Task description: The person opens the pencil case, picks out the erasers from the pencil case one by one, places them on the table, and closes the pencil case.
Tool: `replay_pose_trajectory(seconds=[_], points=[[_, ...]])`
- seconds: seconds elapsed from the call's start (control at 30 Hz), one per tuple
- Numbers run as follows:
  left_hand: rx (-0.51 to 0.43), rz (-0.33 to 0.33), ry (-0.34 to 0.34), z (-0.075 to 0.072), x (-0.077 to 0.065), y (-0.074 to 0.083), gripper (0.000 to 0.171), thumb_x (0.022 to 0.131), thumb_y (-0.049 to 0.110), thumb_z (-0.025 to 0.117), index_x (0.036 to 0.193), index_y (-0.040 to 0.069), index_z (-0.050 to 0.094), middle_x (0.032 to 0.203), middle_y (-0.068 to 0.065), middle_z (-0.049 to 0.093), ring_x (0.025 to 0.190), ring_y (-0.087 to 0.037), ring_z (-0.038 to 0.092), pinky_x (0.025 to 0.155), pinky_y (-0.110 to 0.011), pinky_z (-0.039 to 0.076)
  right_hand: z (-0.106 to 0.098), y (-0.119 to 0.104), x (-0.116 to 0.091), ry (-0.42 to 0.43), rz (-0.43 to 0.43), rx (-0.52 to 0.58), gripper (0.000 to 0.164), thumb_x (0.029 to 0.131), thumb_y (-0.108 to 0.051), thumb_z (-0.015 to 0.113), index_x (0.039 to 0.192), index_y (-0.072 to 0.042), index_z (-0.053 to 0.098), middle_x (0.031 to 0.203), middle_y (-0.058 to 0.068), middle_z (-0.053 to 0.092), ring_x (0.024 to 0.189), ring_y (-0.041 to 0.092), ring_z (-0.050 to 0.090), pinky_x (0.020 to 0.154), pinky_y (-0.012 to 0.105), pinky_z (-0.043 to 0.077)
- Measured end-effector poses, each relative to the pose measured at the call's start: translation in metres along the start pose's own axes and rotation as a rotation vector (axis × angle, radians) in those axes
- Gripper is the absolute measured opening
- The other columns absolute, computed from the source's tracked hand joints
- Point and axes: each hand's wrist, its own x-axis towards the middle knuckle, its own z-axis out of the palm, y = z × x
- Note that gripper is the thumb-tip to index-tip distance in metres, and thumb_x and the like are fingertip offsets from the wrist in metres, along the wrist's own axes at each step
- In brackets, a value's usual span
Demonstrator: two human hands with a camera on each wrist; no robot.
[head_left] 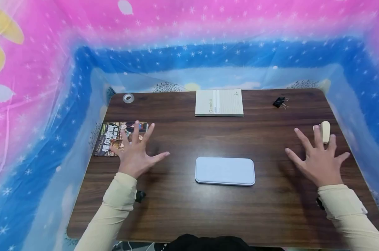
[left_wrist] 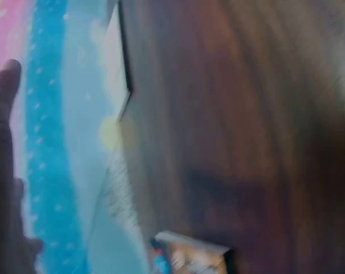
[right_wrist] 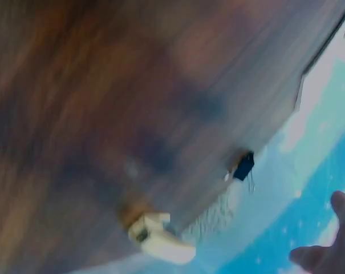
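Note:
My left hand [head_left: 133, 157] is spread wide above the table's left side, fingers straight and holding nothing. It partly covers a comic-style printed booklet [head_left: 106, 139] in the head view. On the right, my right hand [head_left: 321, 162] is also spread with nothing in it. Just beyond its fingertips is a cream stapler [head_left: 325, 131], which the right wrist view shows too, blurred. Between the hands, nearer the front edge, lies a closed pale white-grey flat case [head_left: 225, 170] with rounded corners. Whether either hand touches the table cannot be told.
A beige notebook [head_left: 219, 103] marked "Gambit" lies at the back middle of the brown wooden table [head_left: 177, 209]. A roll of clear tape [head_left: 128, 98] is at the back left, a black binder clip [head_left: 280, 102] at the back right. Patterned pink and blue cloth [head_left: 177, 52] surrounds the table.

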Motion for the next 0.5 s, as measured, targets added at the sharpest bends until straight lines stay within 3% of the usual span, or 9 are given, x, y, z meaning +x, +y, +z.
replay_pose_trajectory(seconds=[0.07, 0.13, 0.23, 0.3, 0.4, 0.5], points=[[-0.034, 0.088, 0.014, 0.012, 0.003, 0.002, 0.119, 0.074, 0.076, 0.080, 0.169, 0.039, 0.019, 0.178, -0.006, 0.009, 0.157, -0.055, 0.003, 0.106, -0.092, 0.000, 0.008, -0.011, -0.002, 0.065, -0.125, 0.055, 0.082, 0.102, -0.068, 0.052, 0.169, -0.030, 0.025, 0.175, 0.018, 0.016, 0.154, 0.058, 0.013, 0.100, 0.096, 0.009], [-0.128, 0.184, -0.002, 0.028, 0.005, 0.007, 0.124, 0.072, 0.067, 0.088, 0.169, 0.027, 0.023, 0.175, -0.010, 0.021, 0.157, -0.050, 0.015, 0.116, -0.083, 0.009, 0.021, -0.030, -0.006, 0.142, -0.303, 0.123, 0.075, 0.106, -0.064, 0.048, 0.164, -0.017, 0.039, 0.167, 0.021, 0.037, 0.150, 0.053, 0.032, 0.110, 0.087, 0.019], [-0.316, 0.313, -0.078, 0.057, 0.005, 0.016, 0.128, 0.067, 0.051, 0.098, 0.166, 0.011, 0.028, 0.168, -0.015, 0.036, 0.150, -0.044, 0.035, 0.123, -0.066, 0.025, 0.047, -0.066, -0.018, 0.235, -0.603, 0.208, 0.067, 0.111, -0.055, 0.042, 0.150, -0.001, 0.055, 0.150, 0.022, 0.058, 0.136, 0.046, 0.054, 0.120, 0.068, 0.030], [-0.423, 0.371, -0.146, 0.076, 0.003, 0.023, 0.130, 0.063, 0.044, 0.102, 0.164, 0.004, 0.030, 0.164, -0.016, 0.043, 0.144, -0.041, 0.044, 0.121, -0.060, 0.033, 0.063, -0.093, -0.028, 0.238, -0.748, 0.239, 0.061, 0.114, -0.046, 0.041, 0.146, 0.002, 0.059, 0.146, 0.022, 0.061, 0.133, 0.043, 0.058, 0.121, 0.061, 0.034], [-0.497, 0.448, -0.221, 0.100, 0.003, 0.034, 0.129, 0.061, 0.042, 0.103, 0.161, 0.000, 0.033, 0.161, -0.014, 0.048, 0.140, -0.038, 0.048, 0.119, -0.058, 0.037, 0.081, -0.125, -0.040, 0.202, -0.867, 0.263, 0.054, 0.115, -0.038, 0.044, 0.145, 0.004, 0.059, 0.145, 0.020, 0.062, 0.133, 0.038, 0.060, 0.118, 0.056, 0.041], [-0.494, 0.510, -0.254, 0.116, 0.004, 0.044, 0.126, 0.061, 0.047, 0.102, 0.159, 0.002, 0.038, 0.158, -0.009, 0.053, 0.139, -0.034, 0.051, 0.117, -0.055, 0.040, 0.094, -0.145, -0.047, 0.150, -0.900, 0.266, 0.051, 0.111, -0.031, 0.056, 0.148, 0.004, 0.056, 0.147, 0.019, 0.061, 0.136, 0.035, 0.059, 0.115, 0.055, 0.044]])
